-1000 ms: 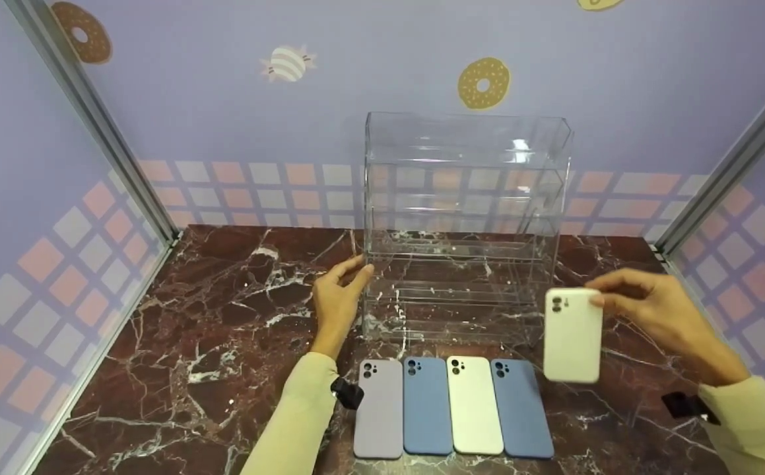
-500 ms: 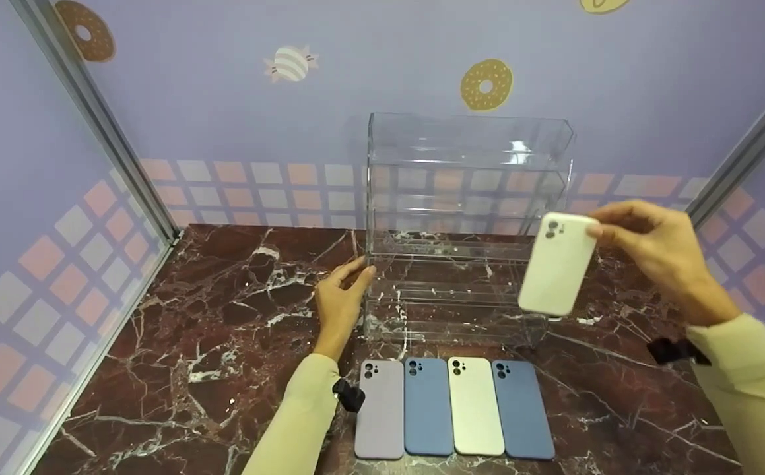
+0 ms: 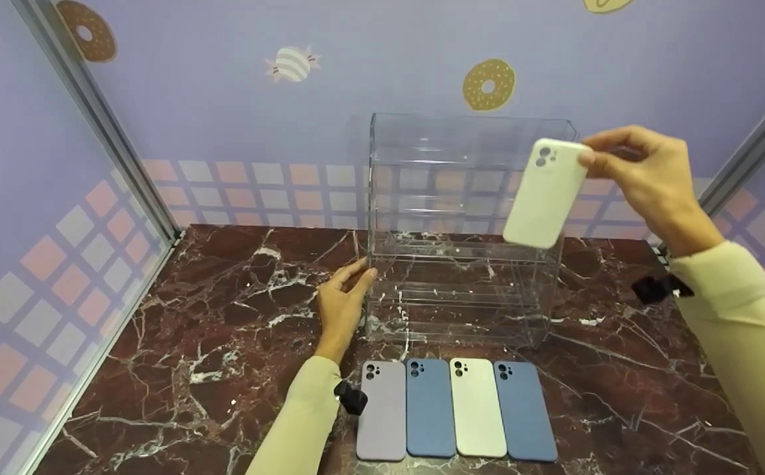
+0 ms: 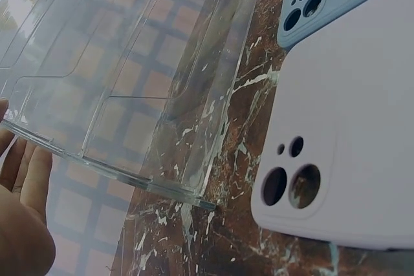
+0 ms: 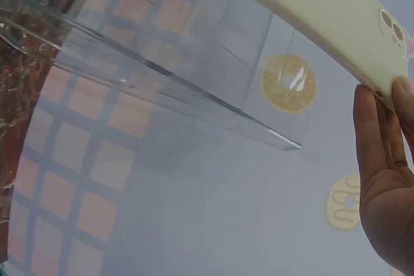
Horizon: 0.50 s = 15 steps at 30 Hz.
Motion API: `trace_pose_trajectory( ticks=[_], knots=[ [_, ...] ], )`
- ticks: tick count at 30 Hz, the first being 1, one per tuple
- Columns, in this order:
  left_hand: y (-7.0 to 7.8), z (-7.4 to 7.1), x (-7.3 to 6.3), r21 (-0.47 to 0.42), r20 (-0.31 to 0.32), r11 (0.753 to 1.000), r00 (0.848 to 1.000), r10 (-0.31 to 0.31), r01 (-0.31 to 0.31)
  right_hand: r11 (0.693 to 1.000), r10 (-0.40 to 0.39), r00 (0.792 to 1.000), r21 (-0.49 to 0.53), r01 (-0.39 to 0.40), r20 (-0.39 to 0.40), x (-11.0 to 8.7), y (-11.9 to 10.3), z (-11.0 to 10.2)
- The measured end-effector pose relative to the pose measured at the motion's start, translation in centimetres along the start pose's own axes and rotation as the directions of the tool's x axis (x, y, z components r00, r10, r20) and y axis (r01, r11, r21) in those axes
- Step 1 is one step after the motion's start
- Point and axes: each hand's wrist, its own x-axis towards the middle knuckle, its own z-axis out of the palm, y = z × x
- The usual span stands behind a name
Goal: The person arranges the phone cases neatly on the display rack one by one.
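A cream phone case (image 3: 546, 192) hangs tilted in front of the upper right of a clear tiered rack (image 3: 461, 254). My right hand (image 3: 653, 178) pinches its upper right corner between thumb and fingers; the right wrist view also shows this phone case (image 5: 323, 11) at the grip. At the rack's left side, my left hand (image 3: 342, 300) holds the side panel's edge, thumb on one side and fingers on the other in the left wrist view. Several phone cases lie in a row before the rack: lilac (image 3: 382, 412), blue (image 3: 430, 409), cream (image 3: 478, 409) and another blue case (image 3: 525, 412).
The rack stands on a dark red marbled tabletop (image 3: 224, 369), close to the patterned back wall (image 3: 224, 119). Metal corner posts (image 3: 121, 142) and side walls bound the space at left and right. Both wrists carry small black cameras (image 3: 350, 397).
My right hand has lifted the cream phone case up and away from me, from beside the rack's lower right to its upper tiers, and the case has tilted. My left hand has stayed put.
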Motion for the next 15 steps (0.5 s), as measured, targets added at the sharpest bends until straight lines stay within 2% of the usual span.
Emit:
trace_pose_trajectory(
  ticks=[4, 9, 15],
  knots=[
    [-0.1, 0.2, -0.1, -0.014, 0.003, 1.000, 1.000, 0.003, -0.003, 0.995, -0.013, 1.000, 0.096, 0.015, -0.018, 1.5, -1.2, 0.0],
    [-0.2, 0.3, -0.1, -0.032, -0.009, 0.999, 1.000, 0.010, -0.011, 0.975, -0.037, 0.999, 0.217, 0.043, -0.034, 3.3, -2.4, 0.5],
    [-0.3, 0.4, -0.4, -0.050, -0.035, 0.999, 0.999, 0.018, -0.019, 0.958, -0.038, 0.997, 0.280, 0.056, -0.069, 5.7, -3.8, 1.5]
  ],
)
